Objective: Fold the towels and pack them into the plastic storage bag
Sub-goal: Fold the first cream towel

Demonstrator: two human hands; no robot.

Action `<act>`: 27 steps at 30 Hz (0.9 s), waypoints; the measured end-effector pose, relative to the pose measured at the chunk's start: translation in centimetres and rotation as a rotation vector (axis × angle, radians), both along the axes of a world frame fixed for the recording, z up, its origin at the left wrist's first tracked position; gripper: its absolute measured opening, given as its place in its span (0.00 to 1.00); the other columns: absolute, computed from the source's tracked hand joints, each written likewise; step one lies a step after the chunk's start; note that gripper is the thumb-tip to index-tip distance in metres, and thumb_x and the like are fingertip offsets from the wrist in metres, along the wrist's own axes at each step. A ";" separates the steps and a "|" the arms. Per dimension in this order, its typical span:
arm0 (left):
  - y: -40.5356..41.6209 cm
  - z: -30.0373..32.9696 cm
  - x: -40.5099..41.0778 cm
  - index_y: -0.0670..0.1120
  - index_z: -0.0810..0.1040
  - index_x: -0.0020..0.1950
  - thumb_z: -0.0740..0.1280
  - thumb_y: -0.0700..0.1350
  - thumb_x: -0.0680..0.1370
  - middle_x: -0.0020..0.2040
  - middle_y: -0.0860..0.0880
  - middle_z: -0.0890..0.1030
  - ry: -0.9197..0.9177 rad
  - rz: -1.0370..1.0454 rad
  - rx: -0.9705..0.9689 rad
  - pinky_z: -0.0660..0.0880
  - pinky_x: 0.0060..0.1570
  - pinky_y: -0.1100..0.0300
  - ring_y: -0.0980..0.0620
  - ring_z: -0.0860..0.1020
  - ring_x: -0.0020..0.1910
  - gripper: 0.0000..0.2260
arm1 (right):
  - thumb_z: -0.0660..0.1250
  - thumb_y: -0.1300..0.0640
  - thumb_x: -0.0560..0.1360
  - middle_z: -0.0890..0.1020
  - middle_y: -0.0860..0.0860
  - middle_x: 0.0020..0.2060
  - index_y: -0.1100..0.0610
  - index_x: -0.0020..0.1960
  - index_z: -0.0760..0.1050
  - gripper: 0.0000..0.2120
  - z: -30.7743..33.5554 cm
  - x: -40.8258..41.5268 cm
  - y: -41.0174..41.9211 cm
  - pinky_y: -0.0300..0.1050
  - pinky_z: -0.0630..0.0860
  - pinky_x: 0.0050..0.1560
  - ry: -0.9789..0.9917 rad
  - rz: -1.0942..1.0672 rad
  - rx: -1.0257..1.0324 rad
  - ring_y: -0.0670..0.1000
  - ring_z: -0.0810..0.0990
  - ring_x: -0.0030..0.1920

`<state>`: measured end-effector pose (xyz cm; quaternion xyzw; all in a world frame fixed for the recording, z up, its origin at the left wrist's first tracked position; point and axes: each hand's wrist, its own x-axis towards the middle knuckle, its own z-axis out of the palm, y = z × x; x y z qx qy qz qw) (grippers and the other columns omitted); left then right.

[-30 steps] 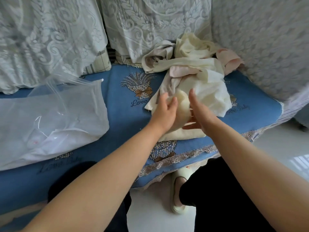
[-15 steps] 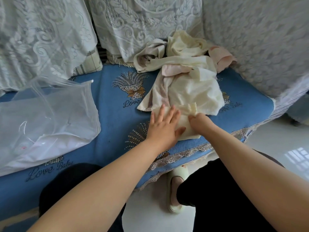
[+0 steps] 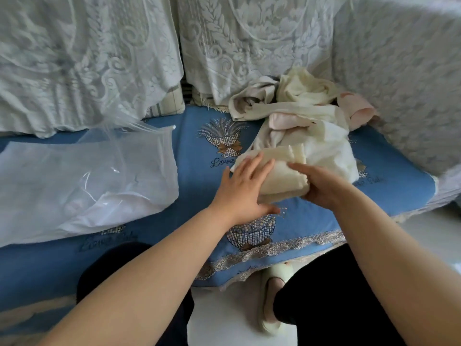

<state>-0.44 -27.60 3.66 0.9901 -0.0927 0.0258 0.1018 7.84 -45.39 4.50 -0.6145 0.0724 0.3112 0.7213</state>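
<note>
Two hands work on one cream towel (image 3: 282, 177) at the front of the blue sofa cushion (image 3: 194, 151). The left hand (image 3: 243, 189) lies flat with fingers spread wide, palm pressing the towel's left part down. The right hand (image 3: 318, 182) curls around the towel's right edge, fingers over the top and the thumb apparently tucked beneath, so it grips the folded layers; how tightly, I cannot tell.

The towel looks soft, limp and light. It holds no shape of its own, and its stacked layers will likely slide apart or spring open if lifted by one corner. The safest hold is probably at both short ends of the bundle, or with one palm under and one on top, keeping the folds pinched together.

Just behind it, touching its far edge, sits a loose pile of towels (image 3: 306, 116) in cream and pink, still unfolded. The clear plastic bag (image 3: 82, 176) lies well to the left on the same cushion, its mouth facing right and gaping a little. It is thin and floppy, so one hand will probably need to hold the opening while the other slides the bundle in. Something white already seems to lie inside it.
</note>
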 end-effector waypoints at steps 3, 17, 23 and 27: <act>3.4 1.6 -1.9 0.52 0.55 0.76 0.66 0.63 0.72 0.78 0.46 0.53 -0.278 0.060 0.059 0.58 0.71 0.40 0.44 0.51 0.77 0.38 | 0.65 0.55 0.76 0.82 0.52 0.44 0.59 0.58 0.75 0.13 1.3 -1.0 3.5 0.42 0.81 0.36 -0.062 0.051 0.117 0.50 0.82 0.41; 19.6 3.7 -11.6 0.45 0.67 0.65 0.68 0.57 0.74 0.63 0.43 0.71 -0.021 0.863 0.144 0.69 0.55 0.51 0.42 0.69 0.61 0.25 | 0.68 0.55 0.75 0.80 0.54 0.41 0.56 0.44 0.76 0.05 -0.4 -3.8 20.9 0.49 0.79 0.41 -0.416 0.047 -0.109 0.53 0.79 0.40; 22.9 1.4 -13.1 0.48 0.74 0.63 0.65 0.47 0.78 0.60 0.48 0.77 -0.033 0.776 0.175 0.68 0.55 0.54 0.44 0.70 0.61 0.13 | 0.68 0.55 0.73 0.73 0.51 0.33 0.56 0.36 0.69 0.11 -2.7 -3.7 24.5 0.56 0.79 0.48 -0.438 0.294 -0.464 0.54 0.73 0.40; 24.2 0.3 -13.3 0.48 0.80 0.54 0.62 0.47 0.80 0.51 0.49 0.77 -0.070 0.749 0.138 0.67 0.50 0.57 0.45 0.71 0.53 0.08 | 0.67 0.54 0.75 0.76 0.54 0.39 0.59 0.45 0.74 0.08 -3.6 -4.2 25.7 0.56 0.82 0.47 -0.339 0.325 -0.444 0.54 0.76 0.42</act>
